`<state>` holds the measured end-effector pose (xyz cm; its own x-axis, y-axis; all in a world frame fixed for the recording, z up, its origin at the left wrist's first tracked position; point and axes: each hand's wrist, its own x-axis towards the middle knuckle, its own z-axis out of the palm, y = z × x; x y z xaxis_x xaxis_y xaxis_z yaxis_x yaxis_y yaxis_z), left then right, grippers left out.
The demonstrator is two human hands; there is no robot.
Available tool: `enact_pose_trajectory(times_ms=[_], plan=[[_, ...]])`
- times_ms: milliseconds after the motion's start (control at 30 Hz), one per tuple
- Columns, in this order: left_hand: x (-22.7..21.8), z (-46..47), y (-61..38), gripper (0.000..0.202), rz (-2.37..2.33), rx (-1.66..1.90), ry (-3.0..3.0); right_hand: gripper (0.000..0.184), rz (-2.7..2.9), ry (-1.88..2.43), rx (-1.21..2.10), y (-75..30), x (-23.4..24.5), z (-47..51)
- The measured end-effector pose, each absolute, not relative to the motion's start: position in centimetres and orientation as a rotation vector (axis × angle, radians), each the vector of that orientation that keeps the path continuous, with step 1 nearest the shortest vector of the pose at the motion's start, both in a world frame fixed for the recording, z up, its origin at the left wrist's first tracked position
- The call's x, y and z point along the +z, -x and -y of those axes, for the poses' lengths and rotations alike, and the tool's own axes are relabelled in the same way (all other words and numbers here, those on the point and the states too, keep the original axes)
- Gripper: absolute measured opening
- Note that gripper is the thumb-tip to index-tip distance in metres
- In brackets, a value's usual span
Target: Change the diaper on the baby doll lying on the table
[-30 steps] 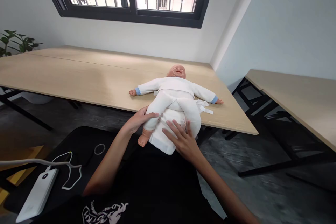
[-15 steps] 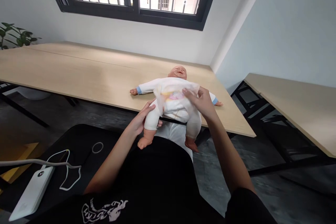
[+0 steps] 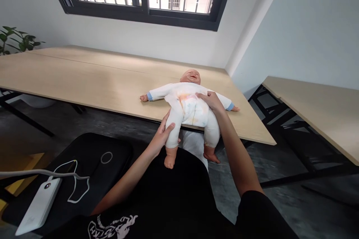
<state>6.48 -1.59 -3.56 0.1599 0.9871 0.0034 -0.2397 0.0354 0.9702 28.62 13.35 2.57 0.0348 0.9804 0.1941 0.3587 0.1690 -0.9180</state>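
A baby doll [image 3: 187, 93] in a white suit lies on its back at the near edge of a long wooden table [image 3: 84, 78], arms spread, legs hanging over the edge. A diaper [image 3: 192, 109] with faint coloured print lies folded up over its belly. My left hand [image 3: 162, 136] wraps round the doll's leg below the knee. My right hand [image 3: 211, 101] rests with fingers bent on the diaper's top corner at the doll's waist. White cloth [image 3: 193, 145] hangs below the doll between its legs.
A white power bank [image 3: 37, 205] with a looped white cable [image 3: 74, 185] and a small ring [image 3: 106, 157] lie on a black seat at lower left. A second wooden table [image 3: 316, 108] stands to the right. A plant [image 3: 15, 41] is at far left.
My right hand lifted the diaper front from below the doll up over its belly and pressed it flat. My left hand slid down the leg, and the doll's legs lowered.
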Motion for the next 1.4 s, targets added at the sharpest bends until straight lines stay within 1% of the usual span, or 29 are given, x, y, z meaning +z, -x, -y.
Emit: enact_pose_trajectory(times_ms=[100,167,200,267,367,433,533,633,733,833,900,1000,1267,1333,1400], plan=[[-4.2,1.3,-5.9,0.064,-1.253,1.308,-1.521,0.032,1.42,1.43,0.878,-28.8,2.4,-13.2],[-3.6,0.9,-5.6,0.055,-1.469,1.398,-1.866,0.036,1.436,1.404,0.852,-29.0,2.1,-13.3],[-3.0,0.6,-5.6,0.051,-1.493,1.414,-2.043,0.039,1.453,1.379,0.826,-29.1,1.9,-13.4],[-1.1,-0.3,-6.0,0.047,-1.327,1.365,-2.394,0.043,1.494,1.326,0.74,-29.3,1.3,-13.8],[2.0,-2.8,-7.6,0.041,-0.881,1.066,-2.754,0.043,1.503,1.339,0.573,-29.4,0.7,-14.3],[3.4,-5.0,-8.8,0.041,-0.738,0.852,-2.843,0.041,1.496,1.405,0.458,-29.4,0.7,-14.4],[4.5,-8.2,-10.2,0.042,-0.697,0.525,-2.917,0.031,1.51,1.519,0.218,-29.6,1.2,-13.9],[5.0,-10.6,-10.9,0.044,-0.725,0.355,-2.893,0.02,1.473,1.552,0.004,-30.9,1.3,-12.2],[5.6,-12.0,-11.3,0.044,-0.721,0.26,-2.839,0.021,1.371,1.624,-0.068,-33.1,0.1,-9.7],[6.1,-13.2,-11.9,0.047,-0.716,0.217,-2.792,0.025,1.351,1.82,-0.116,-35.5,-1.9,-7.4],[6.1,-14.2,-12.3,0.052,-0.724,0.21,-2.766,0.029,1.424,1.948,-0.116,-36.6,-3.0,-6.4],[5.8,-15.7,-13.0,0.051,-0.737,0.205,-2.739,0.031,1.548,2.014,-0.071,-37.6,-3.9,-5.8],[4.9,-16.8,-13.1,0.047,-0.726,0.258,-2.678,0.022,1.609,1.79,0.052,-38.2,-4.5,-6.3],[4.7,-16.9,-13.0,0.047,-0.731,0.253,-2.673,0.023,1.614,1.717,0.097,-38.6,-4.6,-6.4],[4.6,-17.0,-13.1,0.048,-0.734,0.249,-2.666,0.03,1.623,1.708,0.085,-39.0,-4.7,-6.3]])
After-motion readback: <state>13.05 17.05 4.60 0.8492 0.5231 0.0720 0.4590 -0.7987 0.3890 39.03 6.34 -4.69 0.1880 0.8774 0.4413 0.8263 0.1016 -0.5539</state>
